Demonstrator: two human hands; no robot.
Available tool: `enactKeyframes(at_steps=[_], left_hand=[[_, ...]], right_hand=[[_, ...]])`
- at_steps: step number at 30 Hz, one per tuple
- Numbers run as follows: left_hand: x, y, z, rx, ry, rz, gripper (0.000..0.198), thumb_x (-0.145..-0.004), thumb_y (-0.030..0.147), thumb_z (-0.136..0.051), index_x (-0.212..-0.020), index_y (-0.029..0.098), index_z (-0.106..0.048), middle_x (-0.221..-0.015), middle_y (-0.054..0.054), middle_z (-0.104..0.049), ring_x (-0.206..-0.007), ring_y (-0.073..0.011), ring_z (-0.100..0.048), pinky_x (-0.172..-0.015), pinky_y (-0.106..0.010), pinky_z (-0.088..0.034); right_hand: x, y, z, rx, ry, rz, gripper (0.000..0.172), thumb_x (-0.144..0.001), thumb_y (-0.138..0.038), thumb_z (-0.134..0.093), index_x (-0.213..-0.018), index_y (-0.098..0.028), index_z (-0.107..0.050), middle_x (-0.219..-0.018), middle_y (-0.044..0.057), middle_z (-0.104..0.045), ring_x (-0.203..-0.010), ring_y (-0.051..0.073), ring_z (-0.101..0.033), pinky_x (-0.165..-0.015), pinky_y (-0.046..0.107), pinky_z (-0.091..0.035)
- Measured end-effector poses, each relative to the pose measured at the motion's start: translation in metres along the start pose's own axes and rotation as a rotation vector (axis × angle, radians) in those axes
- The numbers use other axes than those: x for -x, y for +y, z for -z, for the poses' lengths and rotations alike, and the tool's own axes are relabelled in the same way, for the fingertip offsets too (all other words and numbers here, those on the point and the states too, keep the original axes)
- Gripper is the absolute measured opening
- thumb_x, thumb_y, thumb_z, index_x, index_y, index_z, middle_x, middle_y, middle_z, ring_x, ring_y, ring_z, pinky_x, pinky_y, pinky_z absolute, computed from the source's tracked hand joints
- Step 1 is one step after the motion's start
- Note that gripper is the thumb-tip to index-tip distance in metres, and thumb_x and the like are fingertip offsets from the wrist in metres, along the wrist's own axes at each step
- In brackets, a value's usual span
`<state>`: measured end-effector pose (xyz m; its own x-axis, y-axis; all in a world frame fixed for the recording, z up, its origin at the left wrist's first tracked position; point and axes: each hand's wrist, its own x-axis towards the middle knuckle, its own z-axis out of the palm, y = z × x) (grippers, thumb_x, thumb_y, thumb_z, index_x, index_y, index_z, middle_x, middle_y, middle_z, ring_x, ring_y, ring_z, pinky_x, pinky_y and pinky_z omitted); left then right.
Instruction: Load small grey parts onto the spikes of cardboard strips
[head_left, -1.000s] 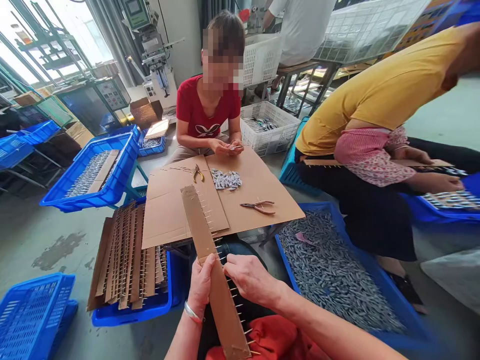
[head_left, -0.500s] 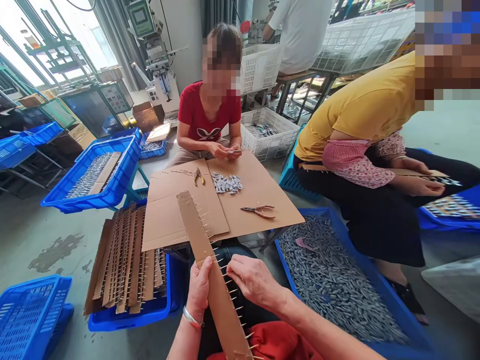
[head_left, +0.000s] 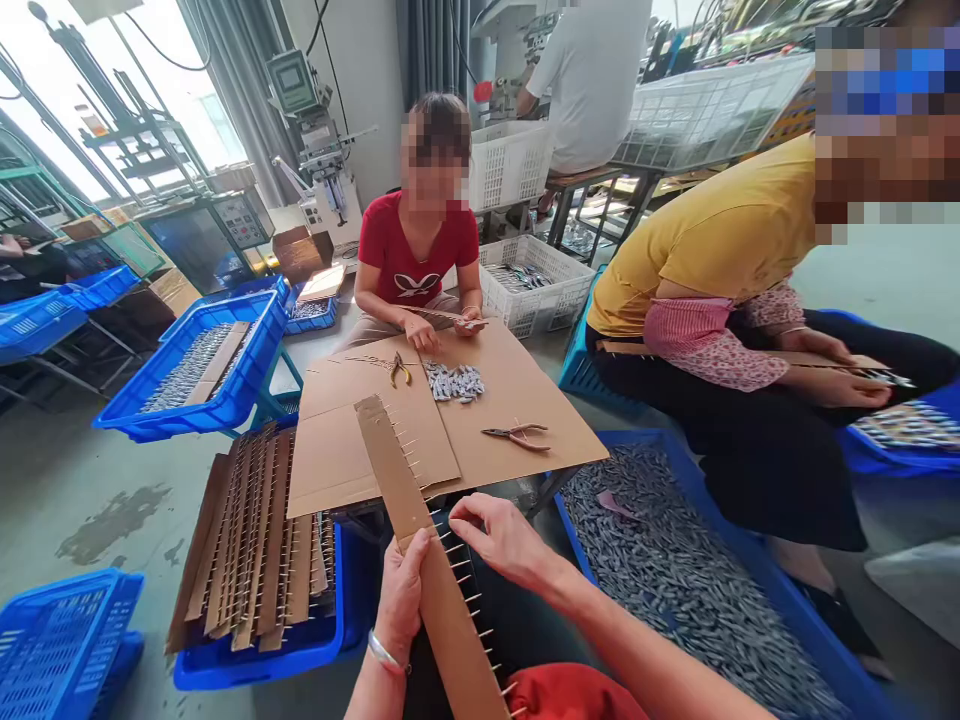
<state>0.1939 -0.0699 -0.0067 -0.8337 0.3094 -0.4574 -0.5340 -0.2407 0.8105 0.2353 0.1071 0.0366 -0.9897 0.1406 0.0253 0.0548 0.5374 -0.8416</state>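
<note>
My left hand (head_left: 403,592) is closed around a long cardboard strip (head_left: 444,610), thumb on top. The strip slants from my lap up over the table edge. A row of thin, pale pins (head_left: 465,578) sticks out along its right edge. Beside that edge is my right hand (head_left: 501,540), thumb and forefinger brought together close to the pins. Whatever lies between those fingertips is too small to make out. Beyond the strip, pliers with yellowish handles (head_left: 400,370) and pliers with reddish handles (head_left: 519,436) lie on the cardboard-covered table (head_left: 360,460), near a pile of small whitish pieces (head_left: 454,382).
A blue bin at left (head_left: 247,675) holds stacked pinned cardboard strips (head_left: 247,540). At right, a large blue tray (head_left: 679,450) is full of small grey pieces. A co-worker in red (head_left: 412,255) sits across the table, another in yellow (head_left: 712,230) at right.
My right hand has moved slightly up and away from the strip's pins. The co-worker in red has lowered one hand to the table near the whitish pile and holds a strip.
</note>
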Motion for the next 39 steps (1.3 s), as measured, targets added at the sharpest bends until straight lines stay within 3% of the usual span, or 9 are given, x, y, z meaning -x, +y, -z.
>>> enactKeyframes(at_steps=[4, 8, 18, 27, 35, 39], left_hand=[[0.000, -0.003, 0.005, 0.043, -0.014, 0.011, 0.045, -0.061, 0.040, -0.090, -0.092, 0.014, -0.071, -0.078, -0.006, -0.074, -0.062, -0.0167, -0.066, -0.060, -0.028, -0.054], [-0.004, 0.001, 0.008, 0.065, -0.029, 0.025, 0.044, -0.061, 0.037, -0.091, -0.093, 0.015, -0.071, -0.079, -0.005, -0.075, -0.065, -0.0172, -0.067, -0.060, -0.028, -0.054], [-0.012, 0.014, -0.001, 0.081, -0.039, 0.030, 0.042, -0.066, 0.042, -0.087, -0.092, 0.014, -0.070, -0.077, -0.004, -0.072, -0.064, -0.0159, -0.065, -0.059, -0.026, -0.053], [-0.008, 0.008, -0.002, 0.058, -0.021, 0.015, 0.042, -0.062, 0.043, -0.089, -0.089, 0.014, -0.072, -0.077, -0.004, -0.073, -0.064, -0.0150, -0.065, -0.060, -0.024, -0.051], [-0.007, 0.007, -0.001, 0.074, -0.003, 0.023, 0.044, -0.062, 0.043, -0.089, -0.090, 0.013, -0.072, -0.076, -0.004, -0.073, -0.063, -0.0153, -0.065, -0.060, -0.026, -0.053], [-0.006, 0.005, -0.002, 0.069, -0.014, 0.020, 0.043, -0.062, 0.044, -0.089, -0.088, 0.014, -0.072, -0.075, -0.004, -0.073, -0.062, -0.0155, -0.065, -0.058, -0.025, -0.052]], right_hand=[[-0.010, 0.005, -0.021, -0.249, -0.050, -0.130, 0.019, -0.084, -0.030, -0.057, -0.076, -0.017, -0.067, -0.074, 0.002, -0.069, -0.068, 0.016, -0.059, -0.063, 0.025, -0.042], [-0.011, 0.005, -0.032, -0.306, -0.042, -0.179, 0.020, -0.080, -0.029, -0.056, -0.066, -0.016, -0.061, -0.066, 0.000, -0.063, -0.063, 0.014, -0.053, -0.059, 0.024, -0.038], [-0.006, 0.003, -0.037, -0.247, -0.013, -0.136, 0.020, -0.082, -0.028, -0.054, -0.067, -0.017, -0.060, -0.066, -0.001, -0.060, -0.062, 0.013, -0.050, -0.058, 0.024, -0.037], [0.002, 0.002, -0.038, -0.340, 0.040, -0.268, 0.018, -0.076, -0.030, -0.052, -0.062, -0.020, -0.049, -0.061, -0.004, -0.045, -0.061, 0.012, -0.040, -0.056, 0.024, -0.032], [0.006, 0.006, -0.040, -0.447, 0.019, -0.243, 0.025, -0.081, -0.041, -0.057, -0.071, -0.018, -0.057, -0.068, -0.002, -0.055, -0.065, 0.013, -0.049, -0.061, 0.025, -0.040], [0.005, 0.008, -0.044, -0.438, 0.027, -0.264, 0.024, -0.078, -0.039, -0.059, -0.067, -0.018, -0.055, -0.065, -0.003, -0.054, -0.063, 0.013, -0.049, -0.059, 0.025, -0.040]])
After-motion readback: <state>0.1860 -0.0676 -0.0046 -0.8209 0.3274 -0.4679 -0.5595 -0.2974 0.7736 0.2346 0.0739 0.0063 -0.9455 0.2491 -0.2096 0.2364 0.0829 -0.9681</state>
